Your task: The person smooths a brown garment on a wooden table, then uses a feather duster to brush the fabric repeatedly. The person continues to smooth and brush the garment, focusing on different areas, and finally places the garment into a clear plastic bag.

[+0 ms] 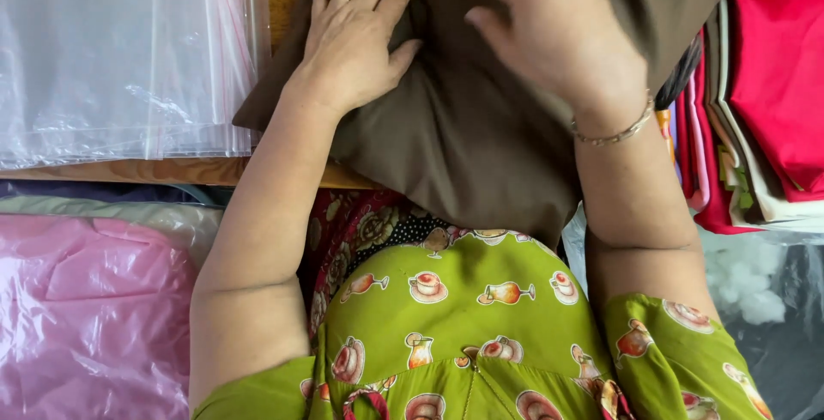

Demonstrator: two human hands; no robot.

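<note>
- Left hand [352, 38] and right hand [558, 38], apart, both press flat, fingers spread, on a brown cushion [463, 141] at the wooden worktop [172, 171] edge.
- Clear plastic bags [120, 51] stacked left; pink bag [86, 317] below.

Brown cloth [463, 128]: plain, matte, soft, folded into a thick bundle. Lies on the wooden counter [172, 171], its lower corner hanging over the near edge toward the lap. Surface creased near the top, smooth lower down. Left edge just beside a stack of clear bags.
</note>
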